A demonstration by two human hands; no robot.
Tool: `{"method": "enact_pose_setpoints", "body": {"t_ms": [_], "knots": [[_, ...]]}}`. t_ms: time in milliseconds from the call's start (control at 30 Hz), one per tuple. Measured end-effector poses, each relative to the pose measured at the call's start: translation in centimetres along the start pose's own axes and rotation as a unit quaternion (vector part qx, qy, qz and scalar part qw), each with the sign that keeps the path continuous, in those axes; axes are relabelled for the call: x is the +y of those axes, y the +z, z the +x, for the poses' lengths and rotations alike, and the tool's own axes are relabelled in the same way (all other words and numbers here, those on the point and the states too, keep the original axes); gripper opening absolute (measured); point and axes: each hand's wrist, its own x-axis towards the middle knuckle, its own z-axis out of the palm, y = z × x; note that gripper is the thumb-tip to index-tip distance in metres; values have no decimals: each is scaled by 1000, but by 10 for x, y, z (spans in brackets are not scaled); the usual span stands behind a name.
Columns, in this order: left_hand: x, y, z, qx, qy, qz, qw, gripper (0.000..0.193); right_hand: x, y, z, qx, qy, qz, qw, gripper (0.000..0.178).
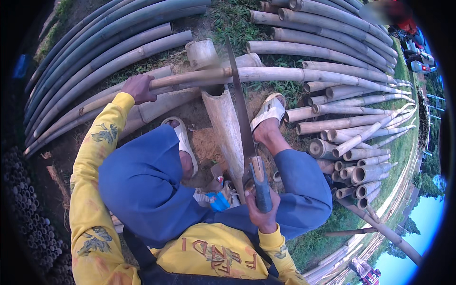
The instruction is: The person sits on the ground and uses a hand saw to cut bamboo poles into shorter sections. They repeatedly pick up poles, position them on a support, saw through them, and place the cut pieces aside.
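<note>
A long bamboo pole (275, 74) lies crosswise in front of me, resting over thick bamboo pieces. My left hand (138, 89) is wrapped round it, left of the saw. In my right hand (262, 208) is the handle of a handsaw (242, 104). Its long dark blade points away from me and crosses the pole, at or against its side; whether the teeth have cut in cannot be told. Beneath the pole, a thick split bamboo trunk (223, 123) runs toward me between my feet. A short thick bamboo piece (202, 53) stands just beyond the pole.
Long bamboo poles (114, 42) lie side by side at the far left, and more poles (327, 35) at the far right. Several cut bamboo pieces (365, 175) are stacked on the right. Blue and white litter (218, 202) and sawdust (202, 142) lie between my sandalled feet.
</note>
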Motion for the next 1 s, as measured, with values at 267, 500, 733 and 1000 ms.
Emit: {"method": "enact_pose_setpoints", "body": {"t_ms": [267, 500, 733, 1000], "knots": [[0, 6, -4, 10, 18, 13, 1000, 67, 1, 21, 85, 17, -53, 13, 998, 19], [5, -1, -1, 32, 8, 14, 999, 70, -2, 12, 51, 9, -34, -8, 999, 22], [-6, -7, 3, 20, 9, 29, 999, 70, 9, 14, 35, 9, -21, -3, 1000, 25], [5, 7, 2, 40, 26, 2, 999, 70, 0, 11, 115, -8, 1, 30, 1000, 11]]}}
